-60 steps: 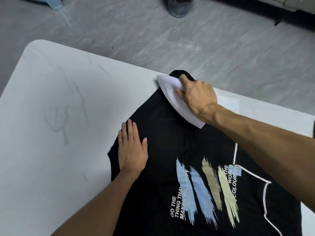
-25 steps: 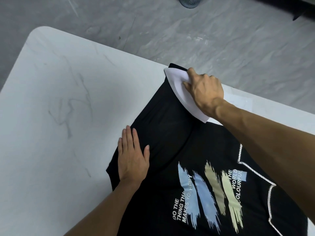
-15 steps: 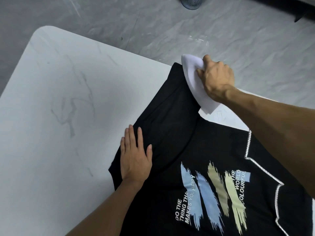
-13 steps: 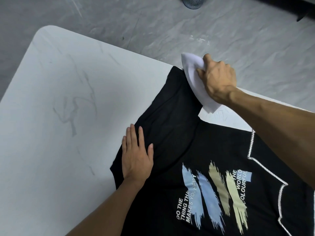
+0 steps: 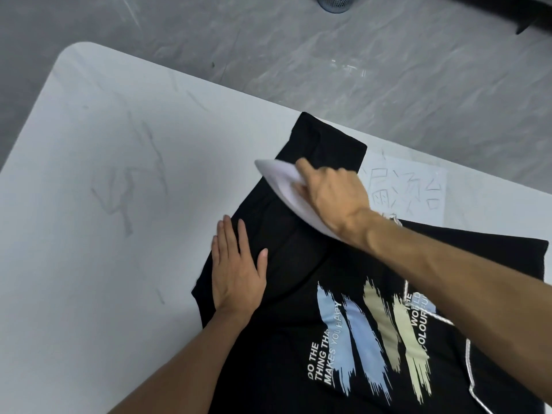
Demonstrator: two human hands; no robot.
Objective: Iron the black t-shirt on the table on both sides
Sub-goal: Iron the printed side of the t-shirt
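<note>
Black t-shirt [image 5: 298,264], printed with light-blue and pale olive brush strokes, white lettering and a white corded outline. Plain white iron [image 5: 283,183]. White surface [image 5: 104,204], faint grey marble veining. Grey floor [image 5: 388,70], mottled with paler streaks.

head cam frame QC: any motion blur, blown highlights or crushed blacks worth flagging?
Head view: slight motion blur on the right hand and the white iron it grips. The iron's surface is nearly blown out. The left hand looks sharper. The black t-shirt is crushed dark, folds barely readable. Light on the table is soft and even, with faint shadows and no hard glare.
</note>
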